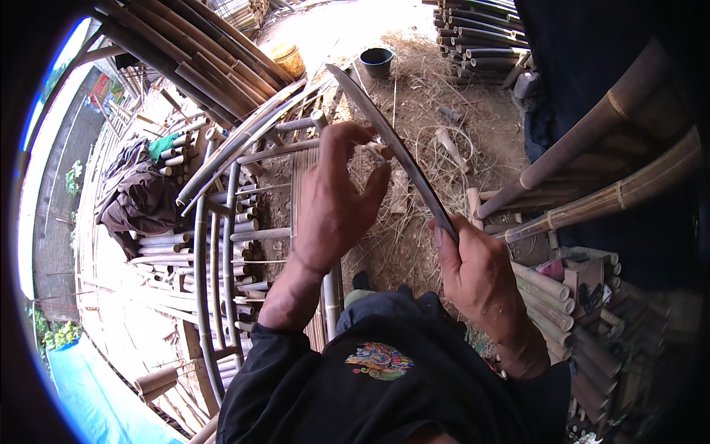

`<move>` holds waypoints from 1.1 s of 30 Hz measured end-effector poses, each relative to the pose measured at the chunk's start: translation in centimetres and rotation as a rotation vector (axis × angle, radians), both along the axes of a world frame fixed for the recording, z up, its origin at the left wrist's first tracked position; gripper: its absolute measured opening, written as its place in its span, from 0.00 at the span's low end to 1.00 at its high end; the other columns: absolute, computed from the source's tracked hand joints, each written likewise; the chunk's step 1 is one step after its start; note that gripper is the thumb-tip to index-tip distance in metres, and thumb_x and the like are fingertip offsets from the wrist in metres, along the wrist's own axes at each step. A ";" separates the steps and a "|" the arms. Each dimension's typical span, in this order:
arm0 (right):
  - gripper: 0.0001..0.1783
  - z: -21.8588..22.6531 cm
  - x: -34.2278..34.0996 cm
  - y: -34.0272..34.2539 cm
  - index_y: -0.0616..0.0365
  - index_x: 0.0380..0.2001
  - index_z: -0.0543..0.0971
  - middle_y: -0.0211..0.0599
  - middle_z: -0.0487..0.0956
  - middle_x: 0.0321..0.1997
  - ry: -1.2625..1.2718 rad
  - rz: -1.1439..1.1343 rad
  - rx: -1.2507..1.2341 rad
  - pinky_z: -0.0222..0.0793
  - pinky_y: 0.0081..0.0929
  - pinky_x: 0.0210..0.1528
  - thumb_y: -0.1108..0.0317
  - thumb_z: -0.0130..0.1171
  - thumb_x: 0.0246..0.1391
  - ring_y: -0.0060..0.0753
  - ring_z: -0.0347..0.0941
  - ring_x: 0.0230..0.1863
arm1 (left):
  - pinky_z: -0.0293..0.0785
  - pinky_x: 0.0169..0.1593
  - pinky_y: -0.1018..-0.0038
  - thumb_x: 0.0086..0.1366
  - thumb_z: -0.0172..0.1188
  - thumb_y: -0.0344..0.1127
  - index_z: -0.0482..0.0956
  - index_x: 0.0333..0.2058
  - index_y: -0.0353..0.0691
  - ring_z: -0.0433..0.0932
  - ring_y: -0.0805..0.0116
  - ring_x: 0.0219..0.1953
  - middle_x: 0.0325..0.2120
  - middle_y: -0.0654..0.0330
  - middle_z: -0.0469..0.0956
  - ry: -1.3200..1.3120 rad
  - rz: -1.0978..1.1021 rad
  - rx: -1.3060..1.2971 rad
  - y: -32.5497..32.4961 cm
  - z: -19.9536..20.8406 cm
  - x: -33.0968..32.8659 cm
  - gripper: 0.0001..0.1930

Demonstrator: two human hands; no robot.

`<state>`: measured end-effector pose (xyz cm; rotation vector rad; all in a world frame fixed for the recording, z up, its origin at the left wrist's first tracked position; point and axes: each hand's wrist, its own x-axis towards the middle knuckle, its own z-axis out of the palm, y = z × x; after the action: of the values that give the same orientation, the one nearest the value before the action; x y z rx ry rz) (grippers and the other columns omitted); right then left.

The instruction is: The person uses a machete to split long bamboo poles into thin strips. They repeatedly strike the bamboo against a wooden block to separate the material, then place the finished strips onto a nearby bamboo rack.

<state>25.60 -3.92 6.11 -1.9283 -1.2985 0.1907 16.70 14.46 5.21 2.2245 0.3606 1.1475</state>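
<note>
Long blade [392,140] held aslant, tip pointed up-left.
Its handle is gripped by the right hand [477,270]; a thin strip [377,148] is pinched against it by the left hand [333,200].

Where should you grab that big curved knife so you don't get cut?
Probably by the handle end, where the right hand already wraps it, coming from the near side. The long knife narrows to a point far away. The left hand pinches a thin bamboo strip against the blade.
</note>
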 end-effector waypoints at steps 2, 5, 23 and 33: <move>0.11 0.0 1.3 0.7 0.64 0.36 0.73 0.54 0.76 0.25 -0.050 -0.052 -0.042 0.71 0.45 0.28 0.66 0.48 0.63 0.57 0.76 0.28 | 0.77 0.46 0.69 0.55 0.66 0.26 0.72 0.44 0.33 0.81 0.61 0.42 0.39 0.51 0.80 0.018 0.143 0.225 -0.2 4.1 -0.6 0.18; 0.12 0.4 2.6 1.4 0.65 0.31 0.72 0.53 0.73 0.18 -0.118 -0.089 -0.025 0.65 0.46 0.24 0.66 0.49 0.63 0.57 0.75 0.24 | 0.75 0.37 0.74 0.59 0.63 0.30 0.76 0.43 0.33 0.78 0.68 0.34 0.32 0.53 0.80 -0.332 -0.004 0.229 -1.2 10.5 1.1 0.13; 0.18 -1.8 3.2 3.9 0.63 0.31 0.73 0.46 0.75 0.18 -0.119 0.033 -0.152 0.72 0.36 0.20 0.61 0.40 0.67 0.42 0.76 0.19 | 0.55 0.64 0.52 0.69 0.49 0.51 0.82 0.41 0.43 0.82 0.58 0.37 0.36 0.57 0.83 0.125 0.024 0.767 5.9 11.4 8.2 0.19; 0.20 -6.6 3.1 6.3 0.61 0.31 0.73 0.49 0.75 0.22 0.029 0.048 -0.101 0.72 0.45 0.28 0.55 0.45 0.65 0.53 0.76 0.25 | 0.67 0.46 0.62 0.68 0.29 0.67 0.72 0.25 0.39 0.71 0.65 0.31 0.24 0.56 0.72 -0.581 -0.119 0.483 7.4 -1.3 3.8 0.36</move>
<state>28.66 2.36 -0.49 -1.9725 -1.3397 0.3131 20.55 21.87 3.91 2.1147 -0.3171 1.8819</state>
